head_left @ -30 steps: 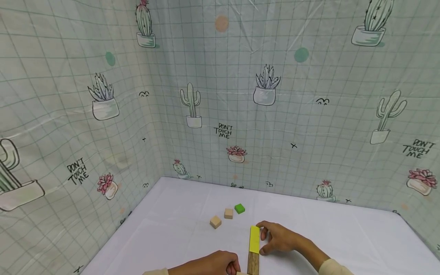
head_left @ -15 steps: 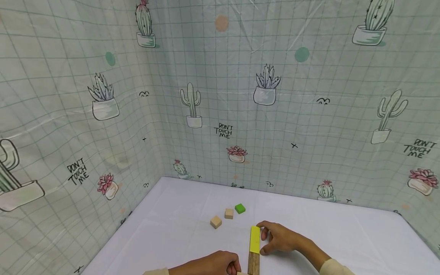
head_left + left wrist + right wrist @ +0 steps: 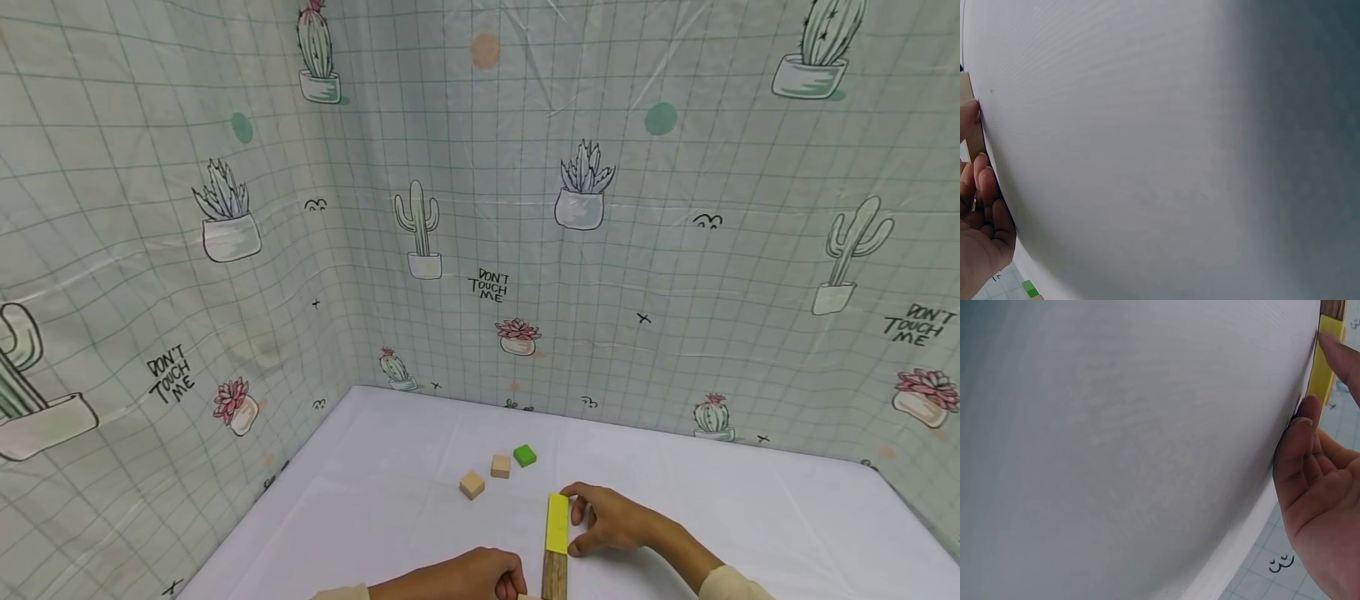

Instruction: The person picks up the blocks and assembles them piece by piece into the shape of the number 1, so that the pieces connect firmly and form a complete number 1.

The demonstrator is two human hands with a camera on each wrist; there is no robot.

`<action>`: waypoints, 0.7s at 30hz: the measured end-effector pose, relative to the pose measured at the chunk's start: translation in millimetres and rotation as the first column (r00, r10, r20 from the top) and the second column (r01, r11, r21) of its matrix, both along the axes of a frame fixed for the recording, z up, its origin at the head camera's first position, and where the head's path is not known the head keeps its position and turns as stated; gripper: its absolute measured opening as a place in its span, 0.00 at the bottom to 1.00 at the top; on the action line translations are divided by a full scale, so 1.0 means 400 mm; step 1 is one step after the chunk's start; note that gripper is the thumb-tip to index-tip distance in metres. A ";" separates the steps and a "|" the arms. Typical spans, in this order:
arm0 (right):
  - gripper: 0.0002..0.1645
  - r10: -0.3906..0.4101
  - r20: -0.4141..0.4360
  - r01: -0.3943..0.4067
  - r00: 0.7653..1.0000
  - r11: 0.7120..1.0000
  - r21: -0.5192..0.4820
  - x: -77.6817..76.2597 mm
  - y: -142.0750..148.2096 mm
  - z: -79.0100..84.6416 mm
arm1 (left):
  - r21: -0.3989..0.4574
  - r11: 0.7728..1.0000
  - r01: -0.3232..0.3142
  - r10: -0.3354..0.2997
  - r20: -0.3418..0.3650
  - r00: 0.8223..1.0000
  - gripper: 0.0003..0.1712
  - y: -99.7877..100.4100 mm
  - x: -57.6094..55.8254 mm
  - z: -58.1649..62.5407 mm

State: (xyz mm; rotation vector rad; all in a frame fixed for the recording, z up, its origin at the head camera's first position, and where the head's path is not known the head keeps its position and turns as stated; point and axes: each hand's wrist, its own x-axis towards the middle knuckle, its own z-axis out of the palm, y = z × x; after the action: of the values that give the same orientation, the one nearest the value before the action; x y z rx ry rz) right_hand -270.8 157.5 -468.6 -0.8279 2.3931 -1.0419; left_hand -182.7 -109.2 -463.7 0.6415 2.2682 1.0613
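My right hand (image 3: pixel 618 521) holds a long yellow block (image 3: pixel 557 523), index finger at its far end and thumb beside its near end. The yellow block lies end to end with a dark brown wooden block (image 3: pixel 554 575), which the bottom edge of the head view cuts off. Low in the head view, my left hand (image 3: pixel 480 573) has curled fingers and pinches a pale wooden block (image 3: pixel 528 597), mostly out of frame. Part of that pale block (image 3: pixel 966 90) shows between thumb and fingers in the left wrist view. Yellow (image 3: pixel 1325 362) also shows beside the thumb in the right wrist view.
Two pale wooden cubes (image 3: pixel 472 485) and a small green block (image 3: pixel 524 455) lie farther back, left of the yellow block. The white-covered table (image 3: pixel 360 467) meets a cactus-printed curtain (image 3: pixel 450 333) at the back and left.
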 end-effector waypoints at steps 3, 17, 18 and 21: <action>0.45 0.000 -0.001 0.000 1.000 1.000 0.001 -0.001 0.000 -0.001 | 0.002 1.000 0.004 -0.004 -0.007 1.000 0.05 0.000 0.000 0.001; 0.47 -0.006 -0.002 0.006 1.000 1.000 0.030 -0.008 0.008 0.013 | 0.028 0.998 0.048 -0.047 -0.013 0.999 0.06 -0.015 -0.052 -0.091; 0.47 -0.006 -0.006 0.006 1.000 1.000 0.028 -0.009 0.011 0.015 | 0.026 0.998 0.055 -0.055 -0.021 0.998 0.06 -0.016 -0.061 -0.108; 0.46 -0.003 -0.027 0.003 1.000 1.000 0.018 -0.017 0.016 0.020 | 0.031 0.997 0.072 -0.071 -0.019 0.997 0.06 -0.018 -0.086 -0.151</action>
State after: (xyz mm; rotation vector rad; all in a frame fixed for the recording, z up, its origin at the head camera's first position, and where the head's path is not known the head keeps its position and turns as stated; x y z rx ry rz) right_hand -277.7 163.8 -460.7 -0.8371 2.4229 -1.0157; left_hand -217.2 -116.5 -524.0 0.7420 2.2300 1.0631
